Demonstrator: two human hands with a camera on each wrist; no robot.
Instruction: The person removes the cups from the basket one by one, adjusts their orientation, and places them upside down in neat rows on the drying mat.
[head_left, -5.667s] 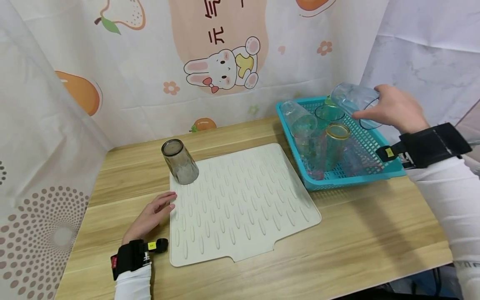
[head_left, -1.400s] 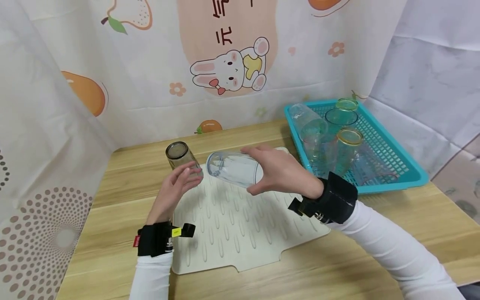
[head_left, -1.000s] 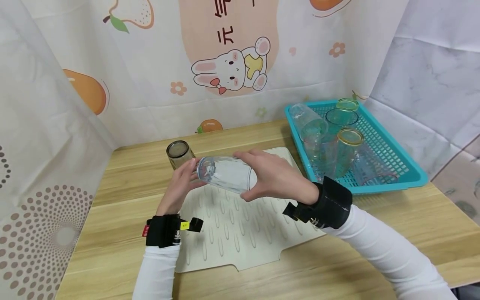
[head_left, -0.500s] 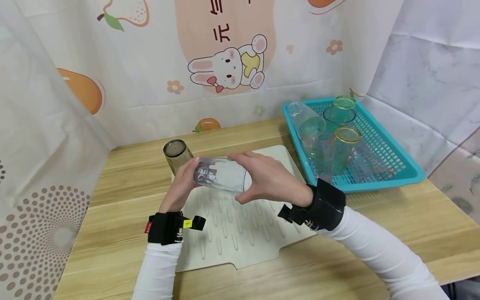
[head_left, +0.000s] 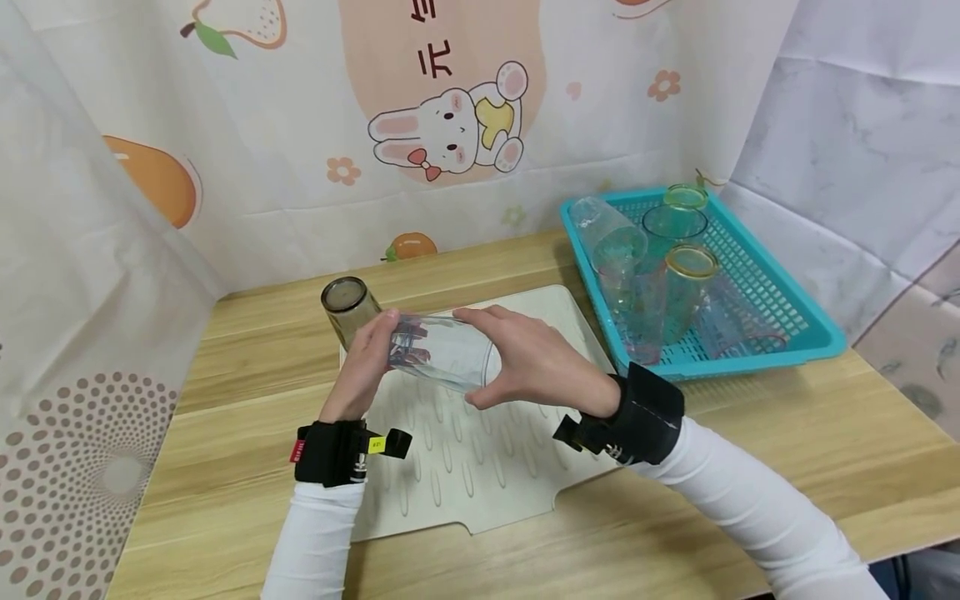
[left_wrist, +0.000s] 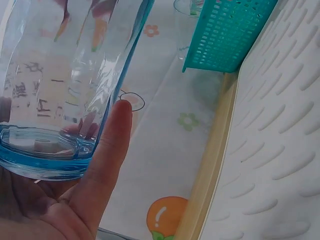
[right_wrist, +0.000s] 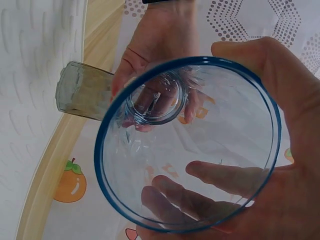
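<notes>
Right hand point(head_left: 536, 358): curled wide round clear glass point(head_left: 446, 354), rim end | Left hand point(head_left: 363, 362): now cupping its base, apparently gripping, fingers partly hidden | Glass: sideways above white mat point(head_left: 487, 496) | Change: both hands share it

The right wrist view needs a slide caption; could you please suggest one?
Looking into a blue-rimmed glass: right hand gripping the near end, left hand the far end, smoky glass nearby.
</notes>
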